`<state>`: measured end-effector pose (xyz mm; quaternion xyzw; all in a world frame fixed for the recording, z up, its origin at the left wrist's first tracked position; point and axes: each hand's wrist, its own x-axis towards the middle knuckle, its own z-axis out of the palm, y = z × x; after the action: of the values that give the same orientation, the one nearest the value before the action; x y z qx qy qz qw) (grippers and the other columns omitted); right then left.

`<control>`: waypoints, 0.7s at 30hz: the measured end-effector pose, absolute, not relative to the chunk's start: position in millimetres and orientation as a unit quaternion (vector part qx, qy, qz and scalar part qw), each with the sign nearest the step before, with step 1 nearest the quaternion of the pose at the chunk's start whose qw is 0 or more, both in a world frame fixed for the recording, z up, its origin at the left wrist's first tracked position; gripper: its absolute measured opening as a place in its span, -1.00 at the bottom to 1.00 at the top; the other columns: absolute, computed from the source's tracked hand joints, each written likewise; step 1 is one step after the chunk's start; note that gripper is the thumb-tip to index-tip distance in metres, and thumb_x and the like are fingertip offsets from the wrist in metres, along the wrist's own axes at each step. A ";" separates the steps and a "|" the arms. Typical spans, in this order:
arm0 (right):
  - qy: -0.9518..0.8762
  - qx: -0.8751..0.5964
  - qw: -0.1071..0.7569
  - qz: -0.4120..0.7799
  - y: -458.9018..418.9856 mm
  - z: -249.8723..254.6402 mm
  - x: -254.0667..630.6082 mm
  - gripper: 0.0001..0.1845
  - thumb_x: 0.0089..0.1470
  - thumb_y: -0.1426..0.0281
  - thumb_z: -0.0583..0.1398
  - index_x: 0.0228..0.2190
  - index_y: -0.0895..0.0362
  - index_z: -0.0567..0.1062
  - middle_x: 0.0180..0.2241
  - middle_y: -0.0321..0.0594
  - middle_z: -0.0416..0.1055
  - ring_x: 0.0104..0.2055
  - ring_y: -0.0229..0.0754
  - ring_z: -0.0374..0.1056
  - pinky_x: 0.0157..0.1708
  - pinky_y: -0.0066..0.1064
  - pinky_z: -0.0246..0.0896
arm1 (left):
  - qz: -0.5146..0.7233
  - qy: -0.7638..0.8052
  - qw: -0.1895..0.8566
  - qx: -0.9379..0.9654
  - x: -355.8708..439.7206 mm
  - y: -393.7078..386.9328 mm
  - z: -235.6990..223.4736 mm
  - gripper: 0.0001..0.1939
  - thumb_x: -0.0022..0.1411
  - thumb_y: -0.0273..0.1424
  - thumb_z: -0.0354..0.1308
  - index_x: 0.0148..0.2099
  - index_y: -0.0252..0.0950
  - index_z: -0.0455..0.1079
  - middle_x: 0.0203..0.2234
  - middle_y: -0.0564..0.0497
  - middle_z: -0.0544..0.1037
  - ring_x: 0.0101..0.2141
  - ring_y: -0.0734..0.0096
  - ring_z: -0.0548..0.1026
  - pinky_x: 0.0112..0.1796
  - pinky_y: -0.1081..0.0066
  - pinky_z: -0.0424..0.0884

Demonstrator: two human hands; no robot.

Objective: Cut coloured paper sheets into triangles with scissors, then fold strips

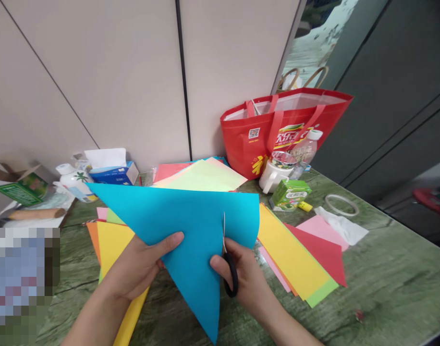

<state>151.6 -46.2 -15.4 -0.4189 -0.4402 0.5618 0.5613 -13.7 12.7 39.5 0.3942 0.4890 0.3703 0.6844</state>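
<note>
A large sheet of blue paper (191, 216) is held up above the table, with a triangular part hanging down to a point. My left hand (148, 264) pinches its left edge, thumb on top and fingers underneath. In my right hand (241, 269) is a pair of scissors (231, 274) with black handles. A blade shows against the blue paper, pointing away from me, at the line where the triangular part meets the strip curving down on the right. The other blade is hidden by the paper.
Coloured sheets (295, 254) lie to the right, yellow paper (114, 240) to the left, and a paper stack (205, 175) behind. Farther back stand a red bag (241, 144), a white mug (272, 178), a green carton (290, 194), a bottle (306, 154) and a tissue box (114, 173). A tape roll (341, 204) lies right.
</note>
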 end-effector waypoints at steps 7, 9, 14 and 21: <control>-0.432 -0.421 0.570 0.558 -46.0 -16.1 149.4 -0.62 -0.11 0.08 0.24 -0.40 0.14 0.46 -0.37 -0.15 0.52 -0.36 -0.08 0.37 -0.41 -0.33 0.29 | 0.367 0.487 0.695 0.381 -13.3 12.1 39.7 -0.28 -0.11 -0.38 0.35 0.14 -0.16 0.24 -0.08 -0.12 0.52 -0.15 0.02 0.50 -0.29 0.25 0.55; -0.431 -0.418 0.569 0.562 -46.2 -15.8 149.4 -0.65 -0.09 0.10 0.24 -0.39 0.14 0.45 -0.37 -0.16 0.51 -0.36 -0.10 0.35 -0.40 -0.34 0.28 | 0.364 0.492 0.697 0.375 -12.6 11.3 40.6 -0.32 -0.10 -0.39 0.34 0.12 -0.17 0.27 -0.07 -0.11 0.51 -0.14 0.02 0.50 -0.30 0.26 0.56; -0.425 -0.424 0.569 0.562 -46.9 -15.4 150.1 -0.65 -0.11 0.09 0.24 -0.43 0.12 0.43 -0.42 -0.19 0.45 -0.39 -0.13 0.29 -0.44 -0.37 0.22 | 0.366 0.492 0.698 0.370 -11.8 9.9 42.0 -0.33 -0.09 -0.38 0.34 0.12 -0.15 0.27 -0.08 -0.11 0.52 -0.14 0.02 0.50 -0.29 0.25 0.55; -0.423 -0.437 0.570 0.553 -46.1 -18.3 148.7 -0.62 -0.13 0.07 0.24 -0.51 0.16 0.38 -0.59 -0.33 0.23 -0.55 -0.30 0.07 -0.60 -0.47 0.04 | 0.366 0.485 0.705 0.367 -12.6 11.5 41.6 -0.35 -0.07 -0.40 0.33 0.11 -0.19 0.28 -0.07 -0.10 0.51 -0.13 0.03 0.49 -0.29 0.25 0.56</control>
<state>148.7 -46.1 -18.3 -0.4365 -0.4233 0.5530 0.5696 -12.6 11.5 41.6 0.3666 0.4847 0.3656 0.7050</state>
